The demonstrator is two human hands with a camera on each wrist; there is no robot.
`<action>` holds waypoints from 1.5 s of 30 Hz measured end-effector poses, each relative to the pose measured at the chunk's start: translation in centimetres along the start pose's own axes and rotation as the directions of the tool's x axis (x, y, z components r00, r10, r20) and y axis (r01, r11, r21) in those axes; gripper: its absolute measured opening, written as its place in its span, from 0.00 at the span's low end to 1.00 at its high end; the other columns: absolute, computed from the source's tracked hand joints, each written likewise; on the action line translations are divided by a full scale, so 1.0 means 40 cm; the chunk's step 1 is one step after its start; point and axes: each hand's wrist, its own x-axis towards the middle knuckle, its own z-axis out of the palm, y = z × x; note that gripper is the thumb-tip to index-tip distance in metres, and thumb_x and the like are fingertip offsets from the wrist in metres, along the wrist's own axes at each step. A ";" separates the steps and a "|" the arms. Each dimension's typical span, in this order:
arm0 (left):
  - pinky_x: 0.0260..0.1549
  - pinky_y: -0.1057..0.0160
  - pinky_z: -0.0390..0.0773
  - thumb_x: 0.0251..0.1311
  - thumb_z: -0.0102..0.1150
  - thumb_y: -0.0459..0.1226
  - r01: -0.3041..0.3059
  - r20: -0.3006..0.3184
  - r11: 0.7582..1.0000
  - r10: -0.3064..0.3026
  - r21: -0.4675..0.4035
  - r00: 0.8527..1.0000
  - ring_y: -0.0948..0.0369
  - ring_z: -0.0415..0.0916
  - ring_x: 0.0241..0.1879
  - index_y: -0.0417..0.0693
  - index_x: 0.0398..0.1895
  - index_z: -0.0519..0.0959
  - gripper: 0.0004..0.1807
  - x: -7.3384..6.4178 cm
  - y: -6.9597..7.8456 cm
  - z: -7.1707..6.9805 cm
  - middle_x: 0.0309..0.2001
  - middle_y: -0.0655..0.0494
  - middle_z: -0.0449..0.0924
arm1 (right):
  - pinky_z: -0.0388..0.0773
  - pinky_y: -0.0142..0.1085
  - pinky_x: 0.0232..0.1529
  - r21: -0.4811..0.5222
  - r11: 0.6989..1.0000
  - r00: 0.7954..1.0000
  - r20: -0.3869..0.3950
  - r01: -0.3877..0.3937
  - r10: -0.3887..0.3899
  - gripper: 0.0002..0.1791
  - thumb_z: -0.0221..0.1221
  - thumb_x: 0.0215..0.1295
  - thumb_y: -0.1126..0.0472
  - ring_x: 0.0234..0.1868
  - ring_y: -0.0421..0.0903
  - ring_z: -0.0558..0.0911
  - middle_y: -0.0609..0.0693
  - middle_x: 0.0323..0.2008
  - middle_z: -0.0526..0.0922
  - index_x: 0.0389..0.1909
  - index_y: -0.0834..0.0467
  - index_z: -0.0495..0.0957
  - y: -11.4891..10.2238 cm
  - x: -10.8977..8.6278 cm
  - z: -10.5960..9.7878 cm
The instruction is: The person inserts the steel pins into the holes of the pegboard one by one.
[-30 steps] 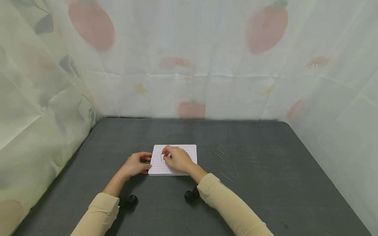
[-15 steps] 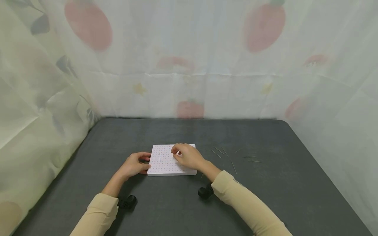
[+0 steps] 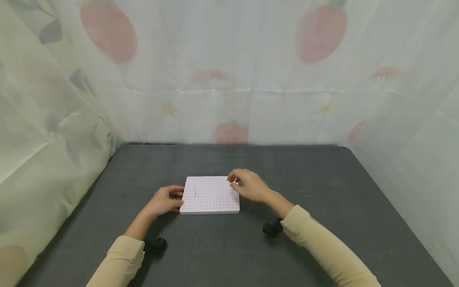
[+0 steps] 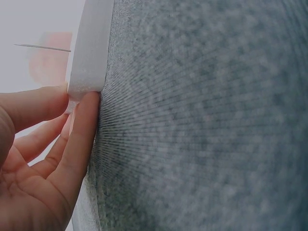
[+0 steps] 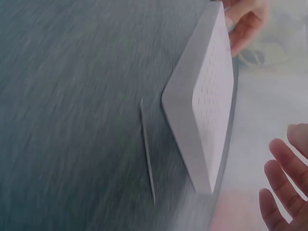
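A white board (image 3: pixel 215 201) with rows of small holes lies flat on the dark table. One thin metal needle (image 3: pixel 195 191) stands upright in its left part; the left wrist view shows this needle (image 4: pixel 43 47) too. My left hand (image 3: pixel 165 200) holds the board's left edge, thumb on one side of the corner and fingers against the other. Over the board's far right corner is my right hand (image 3: pixel 250 185), its fingers loosely bent and holding nothing visible. Beside the board's near right corner lies another needle (image 5: pixel 147 151).
Several loose needles lie scattered right of the board, among them one needle (image 3: pixel 310 196) farther out; my right hand and arm partly cover others. Patterned curtains (image 3: pixel 233 115) hang behind and beside the grey table (image 3: pixel 201 255).
My right hand has moved right, from beside the upright needle to the board's right edge, leaving that needle standing. The left hand has stayed on the board's edge.
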 end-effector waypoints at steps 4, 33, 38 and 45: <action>0.33 0.59 0.88 0.57 0.62 0.27 0.010 -0.004 1.000 -0.010 0.001 1.000 0.59 0.83 0.38 0.32 0.66 0.68 0.31 0.002 0.000 0.001 0.56 0.33 0.75 | 0.82 0.41 0.48 0.005 1.000 1.000 -0.002 -0.003 0.003 0.10 0.60 0.68 0.62 0.46 0.47 0.83 0.49 0.44 0.84 0.48 0.58 0.79 0.022 -0.023 -0.027; 0.33 0.58 0.88 0.57 0.63 0.27 0.026 -0.012 1.000 -0.026 0.008 1.000 0.58 0.83 0.38 0.32 0.65 0.69 0.31 0.000 0.004 0.003 0.56 0.33 0.75 | 0.82 0.44 0.48 0.082 0.992 0.988 -0.109 -0.098 0.106 0.11 0.60 0.67 0.66 0.47 0.48 0.83 0.55 0.46 0.85 0.49 0.59 0.78 0.209 -0.211 -0.165; 0.34 0.58 0.88 0.57 0.62 0.26 0.030 -0.012 1.000 -0.030 0.009 0.999 0.59 0.83 0.38 0.32 0.65 0.69 0.30 0.002 0.003 0.001 0.56 0.34 0.75 | 0.82 0.43 0.47 0.081 0.986 0.978 -0.142 -0.143 0.153 0.10 0.59 0.68 0.66 0.46 0.48 0.83 0.56 0.46 0.85 0.49 0.59 0.78 0.242 -0.251 -0.181; 0.34 0.58 0.88 0.57 0.63 0.26 0.028 -0.009 1.000 -0.028 0.004 1.000 0.58 0.83 0.39 0.32 0.65 0.69 0.31 -0.001 0.005 0.000 0.56 0.33 0.75 | 0.83 0.42 0.46 0.056 0.979 0.968 -0.151 -0.196 0.203 0.10 0.58 0.68 0.66 0.45 0.47 0.82 0.55 0.45 0.85 0.49 0.61 0.77 0.281 -0.301 -0.192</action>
